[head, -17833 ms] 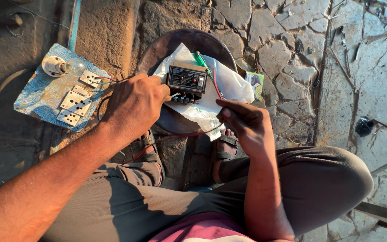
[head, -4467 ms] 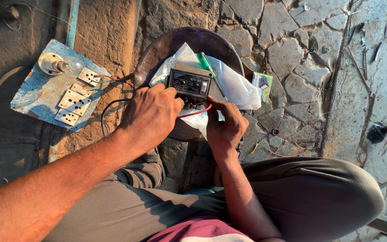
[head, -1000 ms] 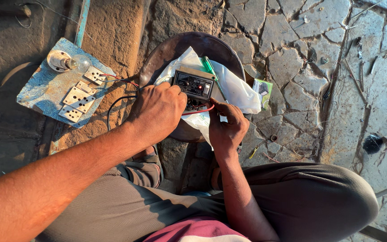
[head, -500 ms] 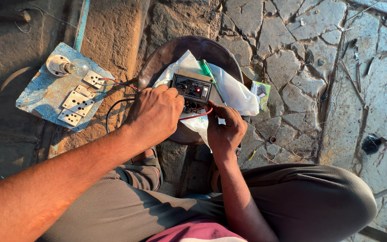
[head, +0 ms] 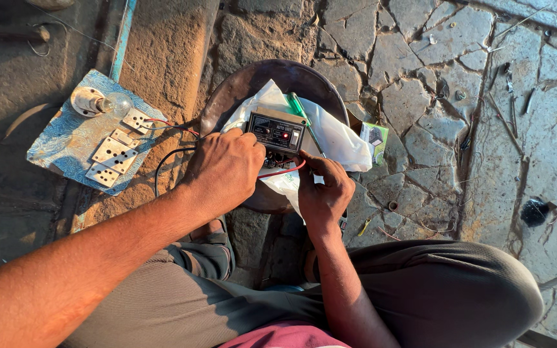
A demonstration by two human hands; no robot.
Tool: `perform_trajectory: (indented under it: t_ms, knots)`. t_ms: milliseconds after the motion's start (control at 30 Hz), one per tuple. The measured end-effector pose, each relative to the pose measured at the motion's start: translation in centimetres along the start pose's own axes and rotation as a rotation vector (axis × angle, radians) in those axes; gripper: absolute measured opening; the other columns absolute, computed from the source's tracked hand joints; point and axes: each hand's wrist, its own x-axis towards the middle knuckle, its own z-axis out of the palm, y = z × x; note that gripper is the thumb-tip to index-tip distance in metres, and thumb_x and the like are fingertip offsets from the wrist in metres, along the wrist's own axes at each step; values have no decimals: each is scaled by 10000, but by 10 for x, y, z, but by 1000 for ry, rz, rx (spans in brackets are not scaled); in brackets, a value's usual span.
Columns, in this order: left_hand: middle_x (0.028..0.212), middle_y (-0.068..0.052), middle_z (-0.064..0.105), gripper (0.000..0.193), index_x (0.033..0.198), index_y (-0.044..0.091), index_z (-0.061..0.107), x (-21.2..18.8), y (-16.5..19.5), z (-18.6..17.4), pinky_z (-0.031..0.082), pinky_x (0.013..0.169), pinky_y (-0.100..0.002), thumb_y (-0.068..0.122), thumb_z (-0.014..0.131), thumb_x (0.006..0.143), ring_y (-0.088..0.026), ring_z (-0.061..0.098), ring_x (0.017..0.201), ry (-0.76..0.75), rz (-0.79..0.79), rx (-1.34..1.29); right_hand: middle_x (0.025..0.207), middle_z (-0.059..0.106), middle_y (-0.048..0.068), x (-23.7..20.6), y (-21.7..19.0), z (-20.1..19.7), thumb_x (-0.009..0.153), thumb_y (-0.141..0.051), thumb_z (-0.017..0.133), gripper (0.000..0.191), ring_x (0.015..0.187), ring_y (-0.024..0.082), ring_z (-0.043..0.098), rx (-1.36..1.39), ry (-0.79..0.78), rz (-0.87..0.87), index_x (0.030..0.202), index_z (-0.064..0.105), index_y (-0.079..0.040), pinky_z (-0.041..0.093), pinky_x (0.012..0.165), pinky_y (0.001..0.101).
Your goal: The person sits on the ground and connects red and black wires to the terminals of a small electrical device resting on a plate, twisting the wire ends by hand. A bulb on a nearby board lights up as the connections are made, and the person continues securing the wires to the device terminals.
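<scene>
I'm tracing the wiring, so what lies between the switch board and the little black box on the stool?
In the head view, red and black wires and the left hand lie between the board and the box.

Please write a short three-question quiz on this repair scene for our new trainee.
1. True or false: the small black unit with a red light lies on white plastic bags on a round metal tray.
2. What runs from the right hand toward the black unit? A) a red wire B) a yellow rope C) a steel chain
3. Fill in: on the blue board by the person's left arm, beside the white sockets, sits a clear ____.

Key:
1. True.
2. A: the red wire leads from the right hand's fingers to the unit, where the left hand also works.
3. Bulb, in its holder.
</scene>
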Motion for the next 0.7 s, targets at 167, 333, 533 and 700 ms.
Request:
perform_trajectory:
  t_ms: [167,333,533,700]
  knots:
    - [813,-130,658,100,780,42,684,-1,0,1,544,711,-456,81,598,814,-310,668,849,10,6,5,837,742,73,-1,1,1,874,-60,831,151,706,145,688,6,15,-3,1020,792,-65,534,668,269]
    - [791,-128,650,102,758,43,674,0,0,1,540,690,-463,79,597,815,-307,665,820,27,8,-8,825,738,73,0,1,1,868,-55,837,153,688,146,677,4,16,6,1014,793,-63,530,651,266]
    - [780,-124,639,109,765,46,666,0,0,2,540,701,-449,70,582,831,-287,663,822,-20,-15,-12,836,738,65,-1,0,-1,876,-58,827,148,715,143,689,18,5,11,1020,794,-73,535,645,264]
    - [788,-127,645,97,752,52,671,-1,2,2,528,694,-465,80,597,808,-318,660,834,48,9,-5,816,730,69,0,-1,-2,867,-50,823,151,705,153,681,-18,9,-8,1014,798,-74,528,649,275]
